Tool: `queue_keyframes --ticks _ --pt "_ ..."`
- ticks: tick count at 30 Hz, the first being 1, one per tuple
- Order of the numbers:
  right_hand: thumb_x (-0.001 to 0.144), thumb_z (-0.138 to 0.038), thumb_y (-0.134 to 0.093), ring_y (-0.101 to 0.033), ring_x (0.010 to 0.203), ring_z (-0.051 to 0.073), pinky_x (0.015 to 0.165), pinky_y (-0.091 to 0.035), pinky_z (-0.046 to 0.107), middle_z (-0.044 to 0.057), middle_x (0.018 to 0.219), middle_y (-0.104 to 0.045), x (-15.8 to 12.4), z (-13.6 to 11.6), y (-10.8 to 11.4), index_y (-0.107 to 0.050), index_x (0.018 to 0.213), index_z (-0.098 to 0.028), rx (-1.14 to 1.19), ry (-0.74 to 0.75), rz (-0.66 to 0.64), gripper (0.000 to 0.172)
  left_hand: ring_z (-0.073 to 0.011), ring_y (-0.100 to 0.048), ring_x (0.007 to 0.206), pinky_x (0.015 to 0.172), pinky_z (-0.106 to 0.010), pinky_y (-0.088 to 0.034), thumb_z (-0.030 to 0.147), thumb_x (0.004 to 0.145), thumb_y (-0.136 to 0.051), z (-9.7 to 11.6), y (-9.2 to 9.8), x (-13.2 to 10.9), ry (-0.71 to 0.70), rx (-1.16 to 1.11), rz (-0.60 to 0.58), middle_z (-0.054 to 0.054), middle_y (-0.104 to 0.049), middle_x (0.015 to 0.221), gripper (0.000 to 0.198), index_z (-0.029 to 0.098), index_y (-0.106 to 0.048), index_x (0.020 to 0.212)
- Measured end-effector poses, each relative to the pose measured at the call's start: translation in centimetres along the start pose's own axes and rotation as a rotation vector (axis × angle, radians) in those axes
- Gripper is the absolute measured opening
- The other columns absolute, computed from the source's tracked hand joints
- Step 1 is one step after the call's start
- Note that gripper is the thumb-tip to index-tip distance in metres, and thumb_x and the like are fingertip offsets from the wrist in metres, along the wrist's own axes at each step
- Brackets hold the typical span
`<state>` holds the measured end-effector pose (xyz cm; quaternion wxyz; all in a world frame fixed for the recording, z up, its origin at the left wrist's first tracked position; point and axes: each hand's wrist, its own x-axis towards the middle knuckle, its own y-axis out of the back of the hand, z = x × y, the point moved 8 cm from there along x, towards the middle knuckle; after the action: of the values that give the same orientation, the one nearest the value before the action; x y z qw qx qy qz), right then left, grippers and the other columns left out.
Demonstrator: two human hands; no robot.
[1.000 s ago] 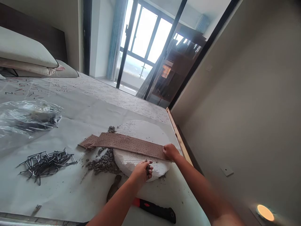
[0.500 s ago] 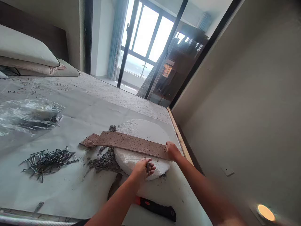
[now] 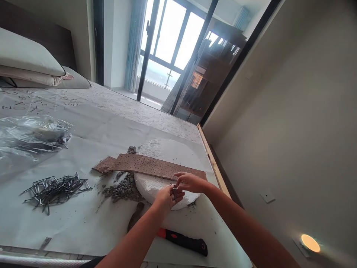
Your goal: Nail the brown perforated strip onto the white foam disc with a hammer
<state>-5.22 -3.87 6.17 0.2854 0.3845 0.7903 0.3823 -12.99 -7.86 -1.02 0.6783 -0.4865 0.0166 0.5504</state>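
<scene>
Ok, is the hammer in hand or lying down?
Lying down: the hammer rests flat on the sheet, neither hand on it. The left hand holds nails, and the right hand pinches at them.

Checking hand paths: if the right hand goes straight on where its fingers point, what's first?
Likely the nails held in the left hand. The right hand points its fingertips at them and looks about touching, though depth is unclear.
</scene>
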Motion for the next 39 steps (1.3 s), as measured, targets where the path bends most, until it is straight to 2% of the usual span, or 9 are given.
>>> queue_keyframes --ticks 3,6,9,13,17,25,32,39 --pt "0.082 -0.034 -0.056 -0.052 0.116 0.021 0.091 -0.044 0.032 0.011 0.131 -0.052 -0.1 1.6 1.7 -0.067 0.098 -0.019 -0.022 -0.031 0.138 0.025 -0.0176 -0.066 0.063 0.067 -0.029 -0.053 0.014 0.085 -0.04 0.0 0.2 0.4 -0.016 -0.005 0.004 -0.008 -0.063 0.068 0.016 0.01 -0.051 0.096" --pt "0.089 -0.026 -0.044 -0.057 0.107 0.016 0.087 -0.045 0.026 0.01 0.121 -0.06 -1.2 5.4 4.9 -0.065 0.105 -0.016 -0.254 -0.228 0.344 0.028 -0.0187 -0.067 0.062 0.065 -0.03 -0.053 0.013 0.084 -0.041 -0.3 0.5 0.9 -0.002 -0.001 0.052 -0.007 -0.062 0.067 0.017 0.011 -0.05 0.098" --pt "0.089 -0.018 -0.041 -0.061 0.096 0.016 0.082 -0.043 0.023 0.011 0.107 -0.066 -2.4 9.4 5.7 -0.068 0.099 -0.014 -0.587 -0.471 0.297 0.029 -0.0194 -0.067 0.064 0.065 -0.031 -0.053 0.012 0.083 -0.042 -0.3 0.5 1.0 -0.005 0.007 0.061 -0.007 -0.062 0.068 0.016 0.011 -0.05 0.097" --pt "0.086 -0.017 -0.045 -0.063 0.086 0.018 0.072 -0.042 0.024 0.013 0.093 -0.068 -2.8 11.8 4.2 -0.071 0.085 -0.013 -0.693 -0.546 0.196 0.027 -0.0189 -0.067 0.064 0.066 -0.031 -0.053 0.012 0.083 -0.043 -0.1 0.3 0.5 -0.016 0.011 0.048 -0.007 -0.062 0.068 0.016 0.012 -0.049 0.097" --pt "0.086 -0.016 -0.043 -0.063 0.087 0.019 0.072 -0.042 0.024 0.014 0.095 -0.068 -2.0 12.1 2.8 -0.07 0.085 -0.012 -0.771 -0.542 0.128 0.027 -0.0185 -0.067 0.067 0.068 -0.031 -0.054 0.014 0.085 -0.04 0.1 0.3 0.0 -0.019 0.025 0.057 -0.007 -0.062 0.07 0.016 0.011 -0.049 0.098" --pt "0.079 -0.006 -0.047 -0.065 0.089 0.022 0.074 -0.044 0.026 0.018 0.097 -0.067 -1.2 11.7 2.0 -0.069 0.091 -0.01 -0.86 -0.504 0.012 0.025 -0.0173 -0.066 0.063 0.066 -0.029 -0.053 0.012 0.084 -0.041 0.2 0.1 0.1 -0.032 0.022 0.041 -0.007 -0.062 0.069 0.014 0.012 -0.049 0.095" --pt "0.076 -0.003 -0.047 -0.066 0.089 0.023 0.074 -0.046 0.027 0.017 0.096 -0.068 -0.9 10.8 1.9 -0.068 0.096 -0.01 -0.864 -0.484 0.009 0.029 -0.0175 -0.066 0.062 0.066 -0.029 -0.053 0.014 0.085 -0.041 0.1 0.2 0.4 -0.042 0.01 0.019 -0.007 -0.061 0.069 0.014 0.011 -0.049 0.095" --pt "0.073 -0.003 -0.051 -0.066 0.088 0.025 0.073 -0.046 0.028 0.018 0.095 -0.069 -0.3 10.7 1.7 -0.07 0.09 -0.009 -0.851 -0.484 -0.01 0.026 -0.0196 -0.067 0.066 0.069 -0.031 -0.052 0.016 0.085 -0.044 -0.1 0.5 0.8 -0.053 -0.011 0.01 -0.008 -0.062 0.07 0.015 0.01 -0.051 0.097"
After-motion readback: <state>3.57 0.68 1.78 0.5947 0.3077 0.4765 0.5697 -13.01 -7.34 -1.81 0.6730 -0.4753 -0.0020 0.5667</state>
